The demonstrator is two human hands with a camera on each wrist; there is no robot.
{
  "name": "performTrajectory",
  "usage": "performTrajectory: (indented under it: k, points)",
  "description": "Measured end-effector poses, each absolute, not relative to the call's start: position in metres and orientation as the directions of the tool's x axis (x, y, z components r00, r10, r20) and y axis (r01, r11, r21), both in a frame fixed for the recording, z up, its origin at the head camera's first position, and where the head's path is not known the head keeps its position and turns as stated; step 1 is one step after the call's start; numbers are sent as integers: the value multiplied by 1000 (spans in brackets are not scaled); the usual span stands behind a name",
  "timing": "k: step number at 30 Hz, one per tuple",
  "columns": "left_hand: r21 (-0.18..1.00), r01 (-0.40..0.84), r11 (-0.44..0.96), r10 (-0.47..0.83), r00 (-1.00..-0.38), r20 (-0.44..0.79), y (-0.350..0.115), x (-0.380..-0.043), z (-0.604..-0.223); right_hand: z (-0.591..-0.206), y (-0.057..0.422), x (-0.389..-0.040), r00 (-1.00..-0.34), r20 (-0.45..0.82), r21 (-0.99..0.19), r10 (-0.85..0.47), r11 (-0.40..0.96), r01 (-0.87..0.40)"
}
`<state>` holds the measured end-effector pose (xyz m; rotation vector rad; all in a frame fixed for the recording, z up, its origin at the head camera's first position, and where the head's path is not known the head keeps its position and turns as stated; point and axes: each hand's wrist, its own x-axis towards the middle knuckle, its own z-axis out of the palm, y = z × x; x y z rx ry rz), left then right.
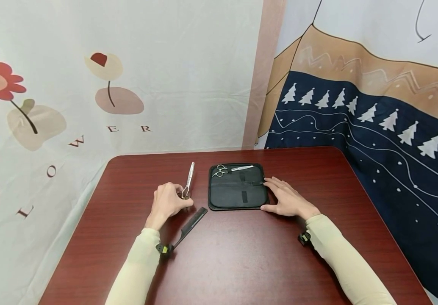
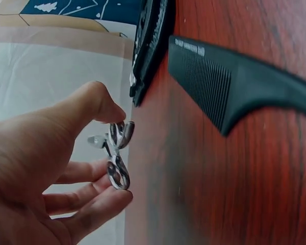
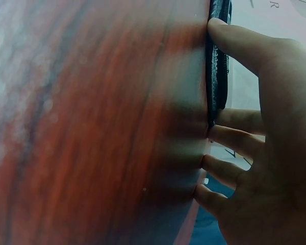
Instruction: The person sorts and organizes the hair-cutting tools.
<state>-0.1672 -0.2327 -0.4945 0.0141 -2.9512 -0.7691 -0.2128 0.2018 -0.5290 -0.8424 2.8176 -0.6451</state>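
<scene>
In the head view my left hand (image 1: 167, 202) pinches the silver scissors (image 1: 189, 181) by the finger rings, blades pointing away from me. The left wrist view shows those rings (image 2: 118, 153) held between thumb and fingers. A black tail comb (image 1: 194, 221) lies on the table just right of that hand. My right hand (image 1: 288, 198) rests with extended fingers against the right edge of a black case (image 1: 226, 192). In the right wrist view its thumb touches the case's side (image 3: 212, 76). Another pair of silver scissors (image 1: 220, 171) lies along the top of the case.
The reddish-brown wooden table (image 1: 261, 262) has rounded far corners. Behind it hangs a pale curtain (image 1: 188, 76) with flower prints. At the right is a dark blue fabric (image 1: 375, 140) printed with trees.
</scene>
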Motion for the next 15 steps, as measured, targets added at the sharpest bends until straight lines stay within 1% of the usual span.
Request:
performTrajectory:
  k: [9,15]
  points:
    - [504,109,857,0,-977,212,-214,-162,-486,-527,201,-211,-836,-19,-441,-549,755,-486]
    - [520,203,829,38,-950,310,-197,-160,-474,-527,202,-212,-838,-27,-441,-545,758,-479]
